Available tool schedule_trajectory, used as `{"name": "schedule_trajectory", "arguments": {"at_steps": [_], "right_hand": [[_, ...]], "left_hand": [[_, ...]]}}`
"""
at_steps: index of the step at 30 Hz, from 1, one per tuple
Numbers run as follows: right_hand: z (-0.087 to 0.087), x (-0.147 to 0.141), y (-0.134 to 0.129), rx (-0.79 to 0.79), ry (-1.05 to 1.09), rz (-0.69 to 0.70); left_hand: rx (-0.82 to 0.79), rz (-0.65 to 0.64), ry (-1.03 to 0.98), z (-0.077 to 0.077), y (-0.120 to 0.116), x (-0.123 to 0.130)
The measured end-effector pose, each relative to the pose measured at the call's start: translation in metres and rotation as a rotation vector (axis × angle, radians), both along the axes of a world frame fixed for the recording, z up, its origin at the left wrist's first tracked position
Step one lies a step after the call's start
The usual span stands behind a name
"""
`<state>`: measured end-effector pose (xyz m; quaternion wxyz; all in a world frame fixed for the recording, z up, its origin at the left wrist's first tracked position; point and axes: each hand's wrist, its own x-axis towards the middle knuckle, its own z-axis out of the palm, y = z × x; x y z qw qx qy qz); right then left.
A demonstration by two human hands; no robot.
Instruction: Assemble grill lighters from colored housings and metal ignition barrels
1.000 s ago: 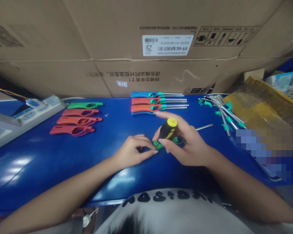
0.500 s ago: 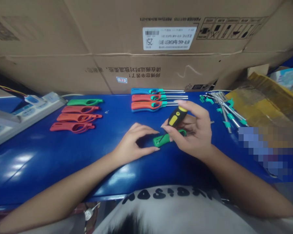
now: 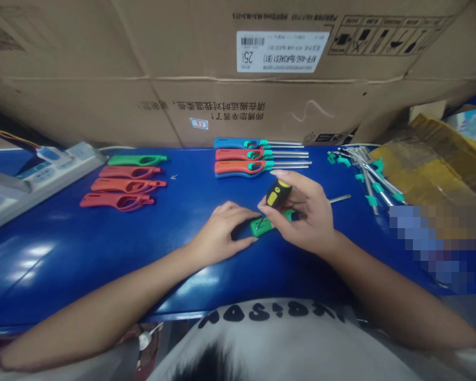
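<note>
In my right hand [image 3: 307,214] is a screwdriver [image 3: 278,193] with a black and yellow handle. It is tilted, and its thin shaft reaches down to the left end of a green gas lighter [image 3: 257,227]. The lighter lies on the blue table, partly covered by my right hand; a metal tube [image 3: 340,199] shows beyond that hand. My left hand [image 3: 222,233] rests on the table, thumb and forefinger closed about the lighter's left end.
Several finished-looking lighters [image 3: 238,167] with metal tubes lie in a stack at the back. Green and red lighter bodies [image 3: 117,200] line up at left, beside a white power strip [image 3: 43,177]. Loose metal tubes [image 3: 381,185] with teal parts lie at right. A cardboard box [image 3: 103,95] stands behind.
The screwdriver and my right hand have shifted slightly left and down toward the lighter's left end. More of the metal tube shows beyond the hand. The view has tilted a little.
</note>
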<state>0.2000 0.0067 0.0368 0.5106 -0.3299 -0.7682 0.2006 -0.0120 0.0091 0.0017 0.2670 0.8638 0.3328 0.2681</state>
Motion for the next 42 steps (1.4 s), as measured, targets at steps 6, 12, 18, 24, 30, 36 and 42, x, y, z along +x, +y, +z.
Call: {"name": "schedule_trajectory", "arguments": {"at_steps": [6,12,18,24,30,36,42], "right_hand": [[-0.003,-0.001,-0.001,-0.051,-0.024,0.017],[-0.005,0.0,-0.002,-0.056,-0.037,0.045],[-0.001,0.001,0.0,0.068,-0.082,0.026],[0.0,0.002,-0.003,0.132,-0.158,-0.058],[-0.003,0.003,-0.002,0.09,-0.143,0.01],[0.01,0.004,-0.002,-0.056,-0.105,0.119],[0.01,0.006,0.003,-0.062,-0.157,0.151]], "left_hand": [[-0.009,-0.016,0.022,0.001,-0.001,0.0],[-0.006,-0.031,0.03,0.001,-0.002,0.0],[0.001,-0.043,0.025,0.0,-0.002,0.001],[-0.005,-0.048,0.016,0.002,-0.002,0.001],[-0.025,-0.042,0.003,0.003,-0.002,0.001],[0.003,-0.048,0.006,0.003,-0.002,0.002],[0.012,-0.042,0.022,0.002,-0.003,0.002]]}}
